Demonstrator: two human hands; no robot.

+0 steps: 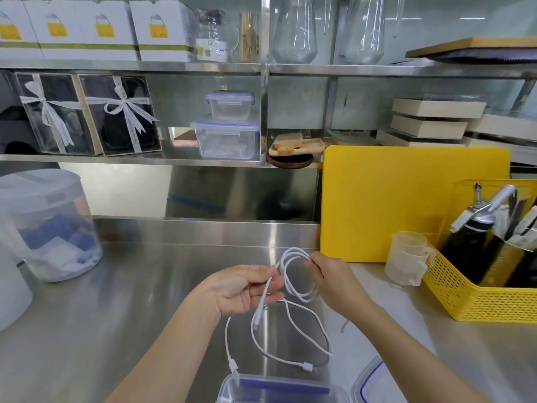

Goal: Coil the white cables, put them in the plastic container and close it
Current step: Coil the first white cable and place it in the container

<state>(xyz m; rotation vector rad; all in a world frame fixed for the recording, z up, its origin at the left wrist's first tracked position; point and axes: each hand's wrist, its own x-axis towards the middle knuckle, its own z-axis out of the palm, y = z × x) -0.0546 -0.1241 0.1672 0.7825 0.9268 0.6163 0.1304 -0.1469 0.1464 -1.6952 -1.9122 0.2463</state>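
Over the steel counter my left hand (245, 287) and my right hand (334, 282) both hold a white cable (293, 274), partly wound into loops between them. The left pinches the strands, the right grips the top of the loop. Loose lengths of white cable (290, 344) hang down and lie on the counter, with plugs near the front. A clear plastic container (279, 388) with a blue-trimmed rim stands open at the bottom edge. Its lid (370, 382) lies to its right, only partly in view.
A yellow cutting board (406, 205) leans at the back right, with measuring cups (408, 258) and a yellow basket (476, 289) of bottles beside it. A large translucent tub (46, 225) stands at the left. Shelves behind hold boxes, jugs and lidded containers (228, 126).
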